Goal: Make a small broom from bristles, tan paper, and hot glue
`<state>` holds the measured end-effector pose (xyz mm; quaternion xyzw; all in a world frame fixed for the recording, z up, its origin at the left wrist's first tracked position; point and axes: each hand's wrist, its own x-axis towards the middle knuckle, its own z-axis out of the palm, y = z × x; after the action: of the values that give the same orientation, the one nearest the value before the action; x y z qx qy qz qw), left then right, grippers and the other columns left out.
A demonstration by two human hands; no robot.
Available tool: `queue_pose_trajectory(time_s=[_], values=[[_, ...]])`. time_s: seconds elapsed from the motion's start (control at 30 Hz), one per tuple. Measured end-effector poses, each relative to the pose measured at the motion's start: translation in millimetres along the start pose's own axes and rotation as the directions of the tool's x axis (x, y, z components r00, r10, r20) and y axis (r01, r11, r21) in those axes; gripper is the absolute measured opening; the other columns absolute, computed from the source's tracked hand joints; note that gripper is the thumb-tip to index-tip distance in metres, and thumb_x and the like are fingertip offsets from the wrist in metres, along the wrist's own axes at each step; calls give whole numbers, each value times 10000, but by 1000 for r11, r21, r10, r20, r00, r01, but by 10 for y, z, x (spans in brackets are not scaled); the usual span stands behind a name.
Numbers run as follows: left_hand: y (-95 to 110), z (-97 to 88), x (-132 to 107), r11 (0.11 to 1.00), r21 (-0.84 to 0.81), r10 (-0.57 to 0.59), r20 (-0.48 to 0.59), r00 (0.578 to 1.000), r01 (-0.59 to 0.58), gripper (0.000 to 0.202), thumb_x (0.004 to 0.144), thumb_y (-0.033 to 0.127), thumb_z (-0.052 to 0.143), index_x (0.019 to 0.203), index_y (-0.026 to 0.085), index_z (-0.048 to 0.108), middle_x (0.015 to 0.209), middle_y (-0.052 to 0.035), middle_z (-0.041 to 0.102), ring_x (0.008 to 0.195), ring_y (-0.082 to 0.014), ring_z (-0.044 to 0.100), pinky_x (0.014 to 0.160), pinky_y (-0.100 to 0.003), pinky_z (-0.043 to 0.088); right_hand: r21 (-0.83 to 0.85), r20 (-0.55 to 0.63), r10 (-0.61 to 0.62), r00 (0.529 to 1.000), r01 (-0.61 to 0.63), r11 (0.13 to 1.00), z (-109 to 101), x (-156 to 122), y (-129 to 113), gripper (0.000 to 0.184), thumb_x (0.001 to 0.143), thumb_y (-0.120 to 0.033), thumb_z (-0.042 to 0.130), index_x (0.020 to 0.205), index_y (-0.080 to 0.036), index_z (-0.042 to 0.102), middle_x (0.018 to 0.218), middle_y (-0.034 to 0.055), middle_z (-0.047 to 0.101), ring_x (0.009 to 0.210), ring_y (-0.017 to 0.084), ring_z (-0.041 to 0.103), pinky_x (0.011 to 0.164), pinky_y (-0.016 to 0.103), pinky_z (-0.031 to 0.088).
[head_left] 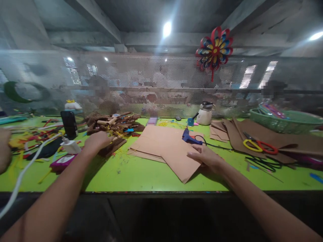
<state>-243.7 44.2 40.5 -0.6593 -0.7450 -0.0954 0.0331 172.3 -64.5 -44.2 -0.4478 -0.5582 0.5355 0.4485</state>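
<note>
My right hand (pixel 208 158) grips the right edge of a brown paper sheet (pixel 180 163), its thumb stretched over the top. That sheet lies angled over further brown paper (pixel 151 139) on the green table. At the pile of brown paper scraps (pixel 118 121), my left hand (pixel 98 140) is curled with the knuckles up. Its fingertips are mostly hidden, and I cannot make out what they hold. Just beyond my right hand lies a blue glue gun (pixel 190 137) with a black cord.
Right of the papers are red-and-yellow-handled scissors (pixel 261 147), black-handled scissors (pixel 263 163) and a green basket (pixel 282 122). A white jug (pixel 205 114) stands at the back. On the left are a phone (pixel 69 125), a white charger (pixel 70 146) with its cable and another person's arm (pixel 4 151).
</note>
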Motion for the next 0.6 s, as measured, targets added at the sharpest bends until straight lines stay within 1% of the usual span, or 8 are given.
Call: queue_pose_trajectory(time_s=[0.03, 0.1, 0.2, 0.27, 0.33, 0.43, 0.6], values=[[-71, 50, 20, 999, 28, -20, 36, 999, 19, 738, 729, 657, 472, 920, -30, 663, 978, -295, 657, 895, -388, 603, 726, -400, 440, -1, -3, 1, 1000, -1, 1000, 9, 0, -8, 460, 693, -334, 741, 1108, -164, 637, 846, 64, 707, 658, 163, 632, 534, 236, 474], [-136, 162, 50, 998, 61, -28, 89, 996, 23, 857, 691, 772, 405, 928, -9, 668, 987, -279, 664, 883, -373, 609, 709, -376, 442, -9, -5, 7, 1000, -8, 1000, 17, 5, -18, 485, 685, -306, 750, 1135, -166, 632, 933, 79, 710, 699, 168, 647, 557, 235, 485], [-103, 297, 80, 997, 79, -8, 120, 993, -2, 885, 639, 825, 401, 974, 53, 675, 1073, -244, 654, 935, -368, 605, 724, -355, 441, -44, -22, 19, 1000, -20, 999, 14, 11, -29, 523, 692, -284, 748, 1185, -169, 616, 1020, 87, 703, 722, 167, 657, 559, 225, 488], [-51, 344, 90, 995, 98, 2, 116, 993, -13, 861, 612, 826, 429, 961, 81, 684, 1075, -239, 655, 951, -381, 604, 733, -364, 443, -63, -28, 19, 999, -21, 998, 13, 7, -38, 545, 704, -279, 740, 1220, -174, 599, 1028, 86, 704, 730, 164, 660, 559, 217, 489], [-3, 362, 83, 993, 118, 4, 104, 995, -16, 819, 608, 813, 444, 902, 91, 695, 1018, -245, 668, 921, -394, 615, 723, -381, 449, -63, -15, 13, 1000, -14, 998, 15, 0, -46, 536, 716, -277, 732, 1225, -173, 601, 1036, 86, 704, 768, 168, 665, 596, 218, 500], [42, 365, 32, 992, 127, 4, 83, 997, -14, 723, 659, 748, 447, 856, 96, 692, 968, -251, 676, 876, -398, 626, 687, -388, 454, -34, -11, 7, 1000, -7, 999, 19, -6, -44, 520, 709, -274, 738, 1207, -177, 621, 1056, 92, 702, 843, 192, 670, 672, 244, 522], [43, 312, -91, 991, 123, 48, 58, 997, -55, 472, 752, 531, 467, 842, 116, 674, 902, -225, 690, 794, -323, 640, 626, -328, 438, 1, -10, -30, 1000, 30, 1000, 10, 3, -2, 493, 694, -288, 750, 1172, -216, 652, 1010, 86, 716, 860, 223, 670, 713, 310, 534]])
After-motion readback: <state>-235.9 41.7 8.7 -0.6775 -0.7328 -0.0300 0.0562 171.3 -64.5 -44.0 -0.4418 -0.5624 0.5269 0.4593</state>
